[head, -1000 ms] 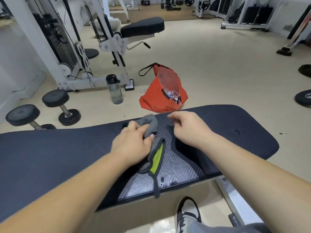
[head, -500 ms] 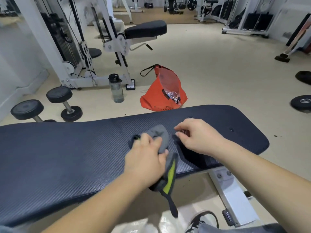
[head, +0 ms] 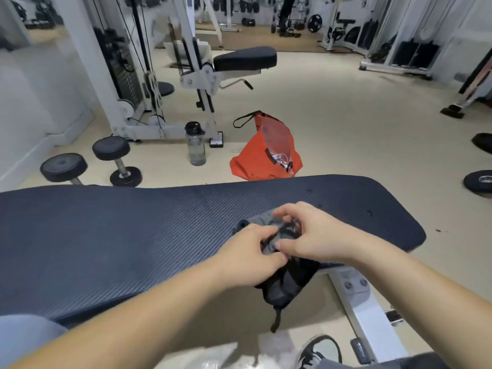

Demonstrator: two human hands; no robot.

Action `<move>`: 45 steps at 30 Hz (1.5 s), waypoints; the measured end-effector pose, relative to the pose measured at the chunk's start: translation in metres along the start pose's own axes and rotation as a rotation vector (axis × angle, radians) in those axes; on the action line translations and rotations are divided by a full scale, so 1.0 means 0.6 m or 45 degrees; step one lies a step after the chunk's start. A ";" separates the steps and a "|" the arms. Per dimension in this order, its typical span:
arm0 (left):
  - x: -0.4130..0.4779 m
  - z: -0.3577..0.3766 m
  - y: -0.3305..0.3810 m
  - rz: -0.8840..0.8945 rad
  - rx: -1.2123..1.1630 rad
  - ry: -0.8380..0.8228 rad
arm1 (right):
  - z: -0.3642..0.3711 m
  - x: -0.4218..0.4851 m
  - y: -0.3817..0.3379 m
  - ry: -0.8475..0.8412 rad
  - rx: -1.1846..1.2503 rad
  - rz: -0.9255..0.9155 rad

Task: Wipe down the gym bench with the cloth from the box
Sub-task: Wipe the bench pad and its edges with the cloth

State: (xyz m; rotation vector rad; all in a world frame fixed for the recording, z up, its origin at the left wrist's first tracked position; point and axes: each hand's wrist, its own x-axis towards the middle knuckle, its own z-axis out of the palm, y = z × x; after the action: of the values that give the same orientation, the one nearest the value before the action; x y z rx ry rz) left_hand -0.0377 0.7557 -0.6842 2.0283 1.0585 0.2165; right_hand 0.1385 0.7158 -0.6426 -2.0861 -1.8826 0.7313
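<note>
The dark blue ribbed gym bench (head: 133, 235) runs across the view from left to right. A grey cloth (head: 282, 286) with a dark edge lies bunched at the bench's near edge, and part of it hangs down over the side. My left hand (head: 247, 257) grips the cloth from the left. My right hand (head: 308, 235) pinches its upper folds from the right. The two hands nearly touch over the cloth. No box shows in view.
An orange bag (head: 266, 155) and a clear water bottle (head: 196, 145) stand on the floor behind the bench. Two dumbbells (head: 90, 166) lie at left, near a white cable machine (head: 170, 83). Weight plates (head: 479, 181) lie at right. My shoe (head: 319, 350) is below.
Both hands have come together on the cloth near the bench's near edge. The right hand now grips it. The green stripe no longer shows.
</note>
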 end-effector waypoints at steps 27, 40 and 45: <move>0.062 -0.227 -0.183 -0.210 0.636 0.251 | 0.097 0.226 -0.074 0.366 -0.547 -0.101; 0.065 -0.230 -0.197 -0.250 0.668 0.285 | 0.103 0.225 -0.120 0.283 -0.538 -0.183; 0.078 -0.209 -0.166 -0.121 0.660 0.341 | 0.065 0.207 -0.045 0.361 -0.611 0.211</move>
State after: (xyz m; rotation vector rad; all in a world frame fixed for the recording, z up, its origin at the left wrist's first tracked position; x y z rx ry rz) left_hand -0.1288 0.8952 -0.6851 2.4459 1.4940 0.1797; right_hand 0.1010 0.8353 -0.6877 -2.4879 -1.8711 -0.0086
